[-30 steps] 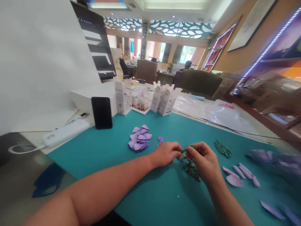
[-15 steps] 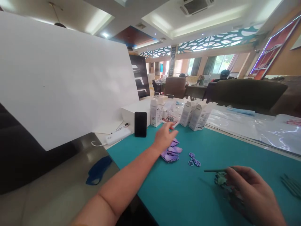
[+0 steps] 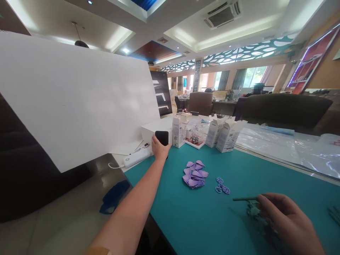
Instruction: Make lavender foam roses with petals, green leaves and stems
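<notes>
My left hand [image 3: 160,149] reaches out to a black smartphone [image 3: 162,137] that stands upright against a white box. Its thumb and fingers close around the phone's two side edges. In my right hand [image 3: 285,216], at the lower right, a thin green stem [image 3: 245,199] is pinched and points left. Under that hand lie pale green leaf-like pieces [image 3: 253,209], partly hidden and in shadow. Between the hands, on the green mat [image 3: 186,216], are a pile of lilac petals [image 3: 195,174] and several small purple spoked rings [image 3: 222,187].
Behind the mat stand white cartons [image 3: 179,132], [image 3: 228,136] and a tray of small bagged parts [image 3: 196,141]. A white power strip [image 3: 136,157] lies at the mat's left edge. More green stems [image 3: 334,214] rest far right. A large white panel [image 3: 79,102] rises on the left.
My left hand has moved left from above the petals to the phone and taken hold of it. My right hand keeps the stem in nearly the same place. The view has tilted up slightly.
</notes>
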Demonstrator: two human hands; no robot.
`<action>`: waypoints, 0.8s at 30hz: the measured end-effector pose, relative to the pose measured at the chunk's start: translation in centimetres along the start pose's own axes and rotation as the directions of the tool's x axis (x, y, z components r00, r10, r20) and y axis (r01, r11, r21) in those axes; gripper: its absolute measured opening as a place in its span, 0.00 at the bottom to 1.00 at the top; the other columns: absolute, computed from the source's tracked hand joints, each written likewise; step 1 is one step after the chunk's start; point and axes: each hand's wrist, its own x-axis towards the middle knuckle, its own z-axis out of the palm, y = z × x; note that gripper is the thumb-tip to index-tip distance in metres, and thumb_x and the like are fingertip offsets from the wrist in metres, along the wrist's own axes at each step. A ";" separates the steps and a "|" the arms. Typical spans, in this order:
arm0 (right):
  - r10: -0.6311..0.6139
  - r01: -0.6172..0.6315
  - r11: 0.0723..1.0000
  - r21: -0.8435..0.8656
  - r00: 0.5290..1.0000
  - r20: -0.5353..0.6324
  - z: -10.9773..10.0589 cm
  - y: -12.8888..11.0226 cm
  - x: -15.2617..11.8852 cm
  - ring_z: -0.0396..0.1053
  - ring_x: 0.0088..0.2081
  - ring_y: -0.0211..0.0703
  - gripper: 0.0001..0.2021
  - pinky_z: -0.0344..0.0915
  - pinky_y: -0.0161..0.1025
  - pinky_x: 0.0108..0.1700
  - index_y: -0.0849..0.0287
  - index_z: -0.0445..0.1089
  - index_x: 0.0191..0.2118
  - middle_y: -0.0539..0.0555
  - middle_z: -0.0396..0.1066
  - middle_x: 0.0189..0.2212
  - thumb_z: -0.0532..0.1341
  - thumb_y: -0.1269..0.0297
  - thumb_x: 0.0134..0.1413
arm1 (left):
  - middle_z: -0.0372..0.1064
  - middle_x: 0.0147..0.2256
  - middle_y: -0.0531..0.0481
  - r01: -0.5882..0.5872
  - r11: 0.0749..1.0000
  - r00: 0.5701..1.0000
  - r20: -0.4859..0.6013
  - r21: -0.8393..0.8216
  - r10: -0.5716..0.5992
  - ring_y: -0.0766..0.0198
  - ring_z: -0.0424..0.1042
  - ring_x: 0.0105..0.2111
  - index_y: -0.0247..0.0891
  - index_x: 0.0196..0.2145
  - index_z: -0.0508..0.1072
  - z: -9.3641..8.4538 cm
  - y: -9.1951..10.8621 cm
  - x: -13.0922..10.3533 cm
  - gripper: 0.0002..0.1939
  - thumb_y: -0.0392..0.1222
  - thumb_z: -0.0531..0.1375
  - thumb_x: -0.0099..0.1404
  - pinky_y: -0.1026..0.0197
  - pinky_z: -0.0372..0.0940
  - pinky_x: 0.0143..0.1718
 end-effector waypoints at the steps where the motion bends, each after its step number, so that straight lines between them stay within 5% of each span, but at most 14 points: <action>1: 0.007 -0.007 1.000 -0.002 1.000 0.002 0.0 0.0 0.0 0.71 0.24 0.48 0.26 0.62 0.36 0.17 0.57 0.68 0.34 0.56 0.73 0.23 0.66 0.42 0.32 | 0.42 0.63 0.31 0.007 1.000 1.000 -0.001 0.004 -0.007 0.46 0.43 0.63 0.31 0.63 0.40 0.2 0.0 0.1 0.52 0.45 0.66 0.48 0.50 0.46 0.62; 17: -0.014 0.014 1.000 -0.022 1.000 0.013 -0.1 -0.3 0.0 0.70 0.22 0.47 0.25 0.63 0.38 0.18 0.57 0.68 0.33 0.55 0.73 0.23 0.66 0.42 0.32 | 0.48 0.61 0.35 0.052 0.999 0.998 -0.029 0.014 -0.052 0.42 0.51 0.60 0.36 0.64 0.40 1.1 -0.1 0.1 0.48 0.44 0.61 0.52 0.46 0.56 0.56; 24: 0.018 -0.018 0.999 -0.031 1.000 0.008 -0.2 -1.3 -0.4 0.72 0.27 0.51 0.26 0.66 0.39 0.22 0.57 0.69 0.32 0.56 0.74 0.24 0.66 0.42 0.28 | 0.46 0.62 0.34 0.118 0.976 0.986 0.140 -0.181 -0.093 0.47 0.46 0.63 0.33 0.63 0.44 -1.1 -1.4 0.7 0.49 0.43 0.66 0.49 0.50 0.48 0.61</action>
